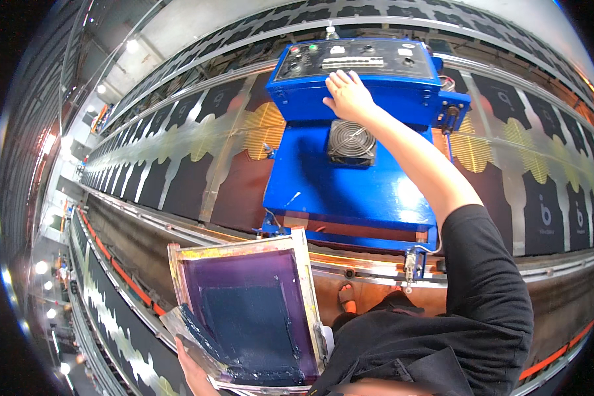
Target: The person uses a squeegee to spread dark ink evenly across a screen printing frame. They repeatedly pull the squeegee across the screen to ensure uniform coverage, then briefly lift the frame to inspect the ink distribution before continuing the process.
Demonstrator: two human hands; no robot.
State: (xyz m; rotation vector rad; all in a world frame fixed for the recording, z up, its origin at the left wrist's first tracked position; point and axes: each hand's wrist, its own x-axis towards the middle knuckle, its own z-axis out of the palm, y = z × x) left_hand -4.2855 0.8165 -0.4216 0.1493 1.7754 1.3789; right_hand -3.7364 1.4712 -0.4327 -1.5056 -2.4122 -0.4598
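Right hand at a blue control console, fingers spread, left hand by an ink-smeared squeegee, screen-printing frame alongside, left grip unclear.

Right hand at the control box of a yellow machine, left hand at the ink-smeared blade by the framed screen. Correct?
Not quite: the head view shows the machine is blue, not yellow. The rest holds: right hand at its control box, left hand at the ink-smeared blade by the framed screen.
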